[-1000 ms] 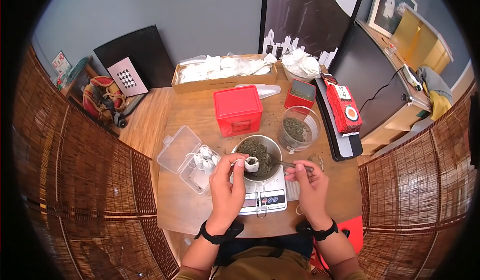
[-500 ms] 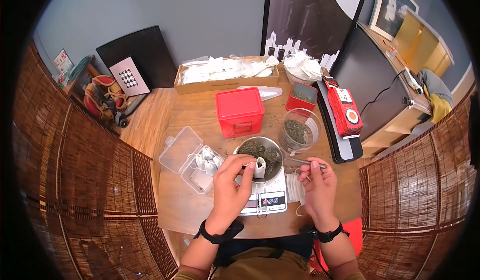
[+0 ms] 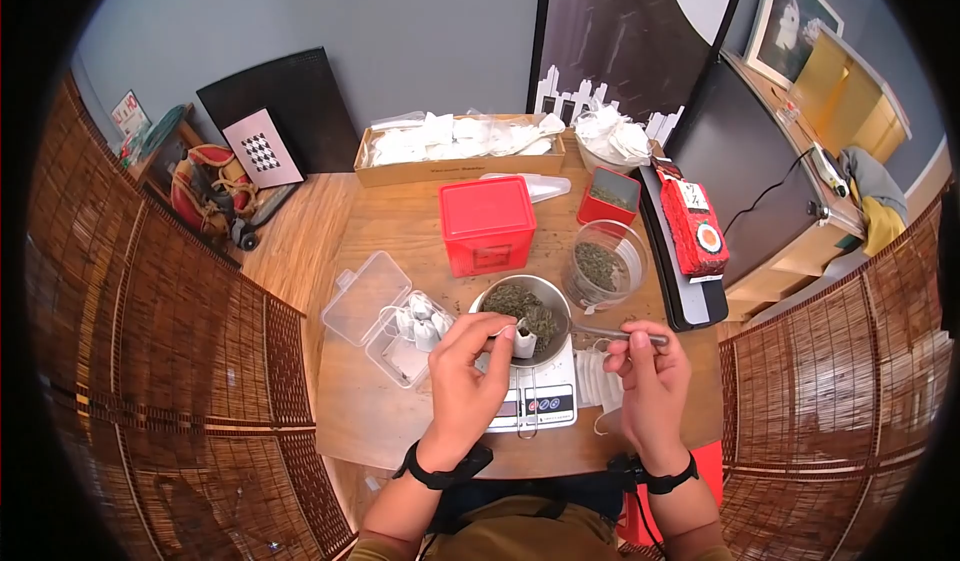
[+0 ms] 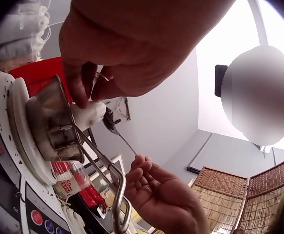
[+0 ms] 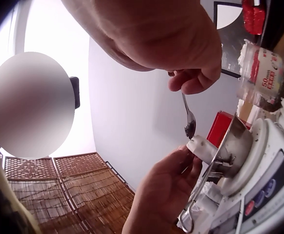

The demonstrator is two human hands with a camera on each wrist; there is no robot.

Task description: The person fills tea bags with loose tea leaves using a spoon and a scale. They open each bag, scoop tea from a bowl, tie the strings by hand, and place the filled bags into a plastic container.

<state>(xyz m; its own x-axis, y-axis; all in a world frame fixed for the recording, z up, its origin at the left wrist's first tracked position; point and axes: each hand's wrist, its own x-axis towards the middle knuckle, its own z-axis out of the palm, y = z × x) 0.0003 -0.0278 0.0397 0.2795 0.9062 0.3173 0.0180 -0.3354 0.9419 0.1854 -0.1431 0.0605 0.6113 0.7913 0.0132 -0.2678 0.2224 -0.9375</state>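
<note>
A metal bowl (image 3: 553,352) of dark dried leaves stands on a white digital scale (image 3: 560,409). Over its near side the left hand (image 3: 468,381) pinches the edge of a small white bag (image 3: 525,345) between thumb and fingers, mouth up. The right hand (image 3: 652,386) grips the handle of a metal spoon (image 3: 645,338), right of the bowl. In the right wrist view the spoon's bowl (image 5: 190,126) carries dark leaves just above the mouth of the white bag (image 5: 202,148). The left wrist view shows the loaded spoon (image 4: 110,120) beside the bag's opening (image 4: 99,108).
Left stands an open clear box (image 3: 378,363) with filled white bags (image 3: 424,333). Behind the bowl are a red container (image 3: 487,224), a clear tub (image 3: 606,265) and an open red tin (image 3: 608,197) of leaves. Flat white bags (image 3: 597,381) lie right of the scale; a carton (image 3: 455,169) stands at the back.
The right hand and spoon have shifted right, away from over the bowl's middle. The white bag, still pinched by the left hand, has moved slightly right and now stands more upright.
</note>
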